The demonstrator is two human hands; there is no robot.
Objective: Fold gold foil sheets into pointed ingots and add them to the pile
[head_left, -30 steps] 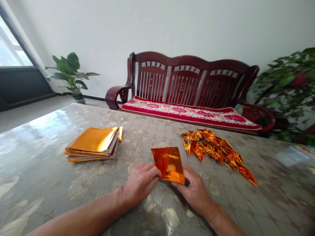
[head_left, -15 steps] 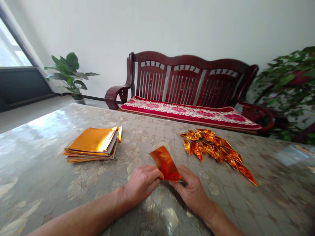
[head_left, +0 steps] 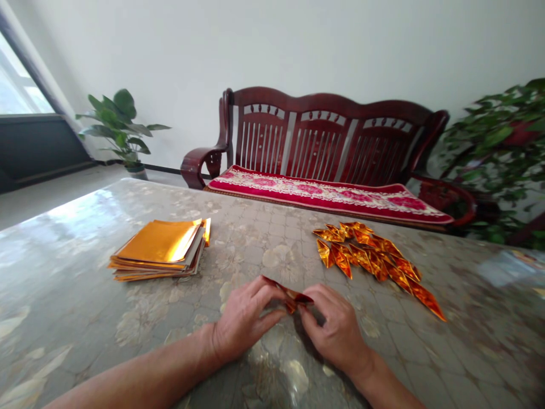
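Gold foil strip (head_left: 290, 295), crosswise between hands (head_left: 244, 321) (head_left: 336, 326)

You're in a home sitting room: a carved wooden settee (head_left: 327, 136) with a red cushion (head_left: 327, 194), a potted plant (head_left: 117, 119), and a window (head_left: 19, 79).

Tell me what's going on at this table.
A person's left hand and right hand pinch a narrowly folded orange-gold foil sheet above a glossy table. A stack of foil sheets lies to the left, and a pile of folded foil pieces lies to the right.
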